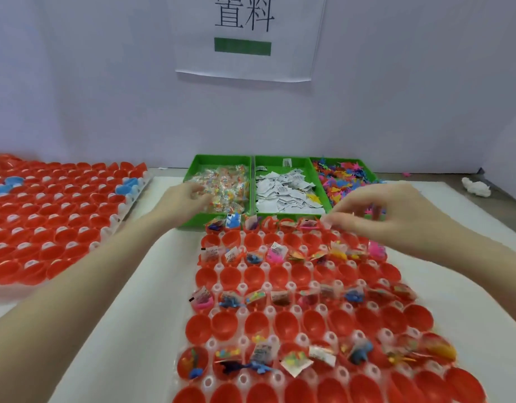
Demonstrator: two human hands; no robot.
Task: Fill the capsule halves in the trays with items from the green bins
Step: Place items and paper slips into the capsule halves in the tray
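L hand digs in candy bin, fingers curled, grabbing more. R hand pinches small bit over back row of tray w/ red capsule halves, ready to drop.

A table covered by a white mat. On it: two clear trays of red capsule halves, three green bins, and crumpled white paper.
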